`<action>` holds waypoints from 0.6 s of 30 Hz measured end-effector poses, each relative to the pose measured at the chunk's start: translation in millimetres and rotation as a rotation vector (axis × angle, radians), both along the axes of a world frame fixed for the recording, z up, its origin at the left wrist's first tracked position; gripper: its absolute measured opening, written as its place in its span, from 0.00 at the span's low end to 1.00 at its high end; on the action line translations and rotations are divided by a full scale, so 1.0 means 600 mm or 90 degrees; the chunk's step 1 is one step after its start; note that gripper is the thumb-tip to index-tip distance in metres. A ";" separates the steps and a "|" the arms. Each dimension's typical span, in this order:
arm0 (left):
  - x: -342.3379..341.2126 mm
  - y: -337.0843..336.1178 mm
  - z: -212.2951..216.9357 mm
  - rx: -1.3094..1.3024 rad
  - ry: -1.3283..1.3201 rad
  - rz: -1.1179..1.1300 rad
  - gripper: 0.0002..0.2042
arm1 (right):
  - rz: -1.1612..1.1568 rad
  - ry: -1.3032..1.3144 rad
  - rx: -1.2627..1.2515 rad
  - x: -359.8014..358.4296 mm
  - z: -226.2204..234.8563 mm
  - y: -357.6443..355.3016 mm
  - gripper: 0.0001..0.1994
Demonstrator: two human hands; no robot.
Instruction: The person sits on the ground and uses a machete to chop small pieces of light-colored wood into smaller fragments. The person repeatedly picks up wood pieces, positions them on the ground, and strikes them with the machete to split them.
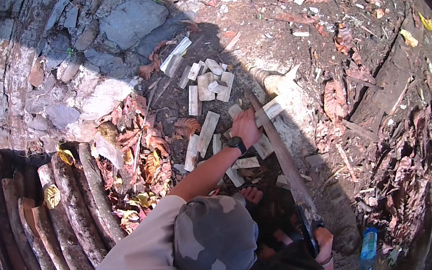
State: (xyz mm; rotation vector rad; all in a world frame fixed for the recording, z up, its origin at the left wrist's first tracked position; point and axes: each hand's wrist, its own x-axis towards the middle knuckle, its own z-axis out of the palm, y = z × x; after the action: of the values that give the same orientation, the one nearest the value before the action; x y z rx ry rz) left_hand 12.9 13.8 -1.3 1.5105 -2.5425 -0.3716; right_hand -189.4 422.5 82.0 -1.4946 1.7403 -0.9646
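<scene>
Look, the camouflage cap is hiding the neck below it, the right grip is covering the near end of the long blade, shade is swallowing most of a foot, and brown logs are running off the lower edge!
</scene>
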 end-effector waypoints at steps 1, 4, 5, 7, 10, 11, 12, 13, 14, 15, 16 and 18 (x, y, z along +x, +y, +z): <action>-0.001 -0.001 -0.003 -0.016 0.017 -0.013 0.21 | -0.002 -0.020 -0.026 0.014 -0.001 -0.047 0.13; 0.005 0.000 -0.009 -0.032 0.025 -0.034 0.21 | 0.005 -0.035 -0.049 0.044 0.014 -0.186 0.13; 0.004 0.002 -0.009 -0.015 0.005 -0.038 0.20 | 0.002 -0.039 -0.044 0.041 0.018 -0.177 0.13; 0.004 -0.009 0.000 -0.002 -0.011 -0.027 0.20 | -0.010 -0.048 -0.048 0.034 0.016 -0.158 0.12; -0.004 -0.003 0.009 0.012 0.008 0.010 0.20 | -0.028 -0.025 -0.024 0.003 -0.003 -0.012 0.12; -0.005 -0.002 0.009 0.012 0.013 0.010 0.20 | -0.036 -0.024 -0.021 -0.008 -0.008 0.043 0.12; -0.004 -0.001 0.008 0.012 0.016 0.008 0.20 | -0.046 -0.017 0.001 -0.009 0.004 0.069 0.11; -0.003 0.001 0.007 0.011 0.013 0.002 0.20 | -0.044 -0.030 -0.006 -0.008 -0.006 0.075 0.11; -0.003 0.003 0.006 0.010 0.010 -0.005 0.20 | -0.043 -0.043 -0.013 -0.005 -0.021 0.075 0.11; -0.002 0.002 0.004 0.008 0.008 -0.017 0.21 | -0.047 -0.055 -0.022 0.006 -0.026 0.056 0.11; -0.005 0.002 0.003 0.005 0.006 -0.019 0.21 | -0.049 -0.064 -0.032 0.010 -0.028 0.031 0.11; -0.007 0.003 0.000 -0.002 0.001 -0.020 0.20 | -0.052 -0.085 -0.053 0.016 -0.029 -0.025 0.11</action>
State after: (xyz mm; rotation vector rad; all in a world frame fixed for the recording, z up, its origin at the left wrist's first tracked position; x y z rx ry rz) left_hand 8.6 15.7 -1.0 1.4711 -2.5668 -0.3730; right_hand -180.0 407.3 64.7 -1.3863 1.6948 -1.1645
